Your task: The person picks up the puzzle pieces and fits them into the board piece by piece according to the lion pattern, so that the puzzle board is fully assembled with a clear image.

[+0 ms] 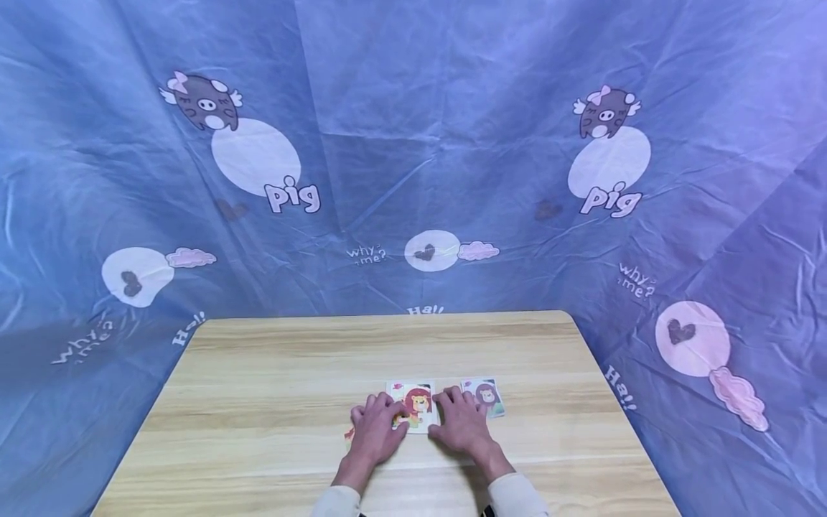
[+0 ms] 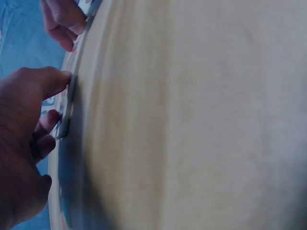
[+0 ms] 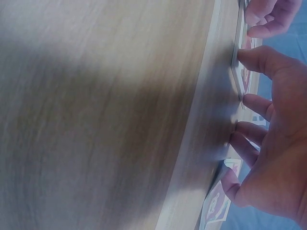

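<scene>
A flat lion puzzle board (image 1: 420,402) with a picture of a red-maned lion lies on the table between the hands. My left hand (image 1: 377,427) holds its left side, thumb along the near edge and fingers over the left part, which they partly cover. My right hand (image 1: 461,424) grips the right near corner, with thumb and index finger at two of its edges. In the right wrist view the board's edge (image 3: 235,67) shows by the thumb. The little finger (image 3: 231,184) of that hand overlaps a second lion card (image 3: 216,206).
That second card (image 1: 487,395) lies right of the board, partly behind the right hand. A small red and yellow piece (image 1: 349,434) shows left of the left hand. The wooden table (image 1: 258,402) has blue printed cloth (image 1: 388,158) around its back and sides.
</scene>
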Available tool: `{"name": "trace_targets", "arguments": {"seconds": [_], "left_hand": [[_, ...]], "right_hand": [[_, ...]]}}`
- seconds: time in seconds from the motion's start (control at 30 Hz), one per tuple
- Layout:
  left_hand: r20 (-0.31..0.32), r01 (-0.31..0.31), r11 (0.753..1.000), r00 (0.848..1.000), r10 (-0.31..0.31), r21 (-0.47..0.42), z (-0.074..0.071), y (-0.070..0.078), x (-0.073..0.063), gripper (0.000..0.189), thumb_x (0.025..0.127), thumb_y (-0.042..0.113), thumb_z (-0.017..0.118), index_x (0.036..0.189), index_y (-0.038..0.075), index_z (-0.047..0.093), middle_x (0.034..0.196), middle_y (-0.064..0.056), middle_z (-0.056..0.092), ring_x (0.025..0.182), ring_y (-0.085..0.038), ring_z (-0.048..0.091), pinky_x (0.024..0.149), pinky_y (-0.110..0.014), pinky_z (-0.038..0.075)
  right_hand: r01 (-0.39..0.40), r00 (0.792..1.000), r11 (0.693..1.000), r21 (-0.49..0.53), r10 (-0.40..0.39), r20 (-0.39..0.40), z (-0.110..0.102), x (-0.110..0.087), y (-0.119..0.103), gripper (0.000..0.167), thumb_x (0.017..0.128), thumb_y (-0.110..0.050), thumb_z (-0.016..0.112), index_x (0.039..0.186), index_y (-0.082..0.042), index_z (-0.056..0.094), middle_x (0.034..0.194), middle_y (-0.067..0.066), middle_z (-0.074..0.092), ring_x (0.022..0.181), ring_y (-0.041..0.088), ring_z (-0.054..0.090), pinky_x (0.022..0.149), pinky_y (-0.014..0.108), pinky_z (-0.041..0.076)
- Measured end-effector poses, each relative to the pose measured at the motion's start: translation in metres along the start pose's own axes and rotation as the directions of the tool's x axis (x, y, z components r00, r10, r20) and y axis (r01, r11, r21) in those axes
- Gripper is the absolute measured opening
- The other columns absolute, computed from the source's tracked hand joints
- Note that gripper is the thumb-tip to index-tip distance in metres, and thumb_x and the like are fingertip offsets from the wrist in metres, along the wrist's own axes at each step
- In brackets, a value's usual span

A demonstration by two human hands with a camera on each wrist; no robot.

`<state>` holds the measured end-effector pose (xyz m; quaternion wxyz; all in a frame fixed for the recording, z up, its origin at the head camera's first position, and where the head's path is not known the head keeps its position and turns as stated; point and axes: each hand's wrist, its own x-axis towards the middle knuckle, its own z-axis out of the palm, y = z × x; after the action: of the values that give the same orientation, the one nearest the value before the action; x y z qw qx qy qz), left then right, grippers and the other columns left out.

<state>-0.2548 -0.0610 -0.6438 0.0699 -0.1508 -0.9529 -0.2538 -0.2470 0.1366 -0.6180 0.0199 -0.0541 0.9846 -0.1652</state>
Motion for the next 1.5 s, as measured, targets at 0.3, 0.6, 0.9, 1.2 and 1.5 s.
{"name": "trace_targets", "arguments": {"seconds": [0.3,0.6,0.9,1.2,1.5], "left_hand": [[-0.087,-0.014,1.0,0.996,0.014,-0.002,0.004,-0.003,-0.005,0.013,0.077,0.035,0.071,0.09,0.034,0.072,0.09,0.011,0.052,0.084,-0.01,0.04,0.076,-0.038,0.026],[-0.048,0.02,1.0,0.999,-0.021,-0.015,-0.008,-0.003,-0.009,0.022,0.079,0.036,0.072,0.1,0.028,0.071,0.097,0.009,0.056,0.09,-0.01,0.044,0.085,-0.041,0.032],[-0.087,0.072,0.997,0.993,-0.074,-0.027,-0.017,-0.013,-0.019,0.028,0.077,0.035,0.074,0.104,0.026,0.07,0.102,0.01,0.061,0.094,-0.011,0.049,0.09,-0.046,0.033],[-0.114,0.113,0.993,0.987,-0.115,-0.021,-0.023,-0.024,-0.026,0.031,0.074,0.036,0.075,0.103,0.025,0.069,0.102,0.009,0.061,0.095,-0.013,0.049,0.087,-0.045,0.031],[-0.141,0.133,0.991,0.981,-0.131,0.003,-0.027,-0.036,-0.035,0.028,0.072,0.033,0.076,0.099,0.025,0.069,0.099,0.009,0.06,0.094,-0.013,0.049,0.085,-0.047,0.031]], "right_hand": [[0.0,1.0,1.0,0.003,0.0,0.005,-0.002,-0.001,-0.002,0.064,0.072,-0.047,0.075,0.128,-0.02,0.059,0.134,0.01,0.052,0.117,0.033,0.049,0.092,0.063,0.035],[-0.003,1.0,1.0,-0.002,0.003,0.006,-0.001,-0.002,-0.002,0.064,0.071,-0.046,0.074,0.128,-0.021,0.058,0.133,0.009,0.052,0.115,0.032,0.049,0.09,0.063,0.037],[0.007,1.0,1.0,0.003,-0.007,0.01,-0.002,-0.004,0.001,0.064,0.071,-0.045,0.074,0.128,-0.019,0.058,0.135,0.01,0.051,0.119,0.033,0.048,0.094,0.065,0.034],[0.014,1.0,1.0,-0.006,-0.014,0.007,0.0,-0.004,0.003,0.064,0.071,-0.046,0.074,0.127,-0.02,0.058,0.134,0.011,0.051,0.118,0.034,0.047,0.094,0.065,0.034],[0.007,1.0,1.0,-0.009,-0.007,-0.011,0.003,-0.003,0.004,0.065,0.07,-0.047,0.074,0.127,-0.021,0.058,0.134,0.009,0.052,0.118,0.033,0.048,0.094,0.065,0.034]]}}
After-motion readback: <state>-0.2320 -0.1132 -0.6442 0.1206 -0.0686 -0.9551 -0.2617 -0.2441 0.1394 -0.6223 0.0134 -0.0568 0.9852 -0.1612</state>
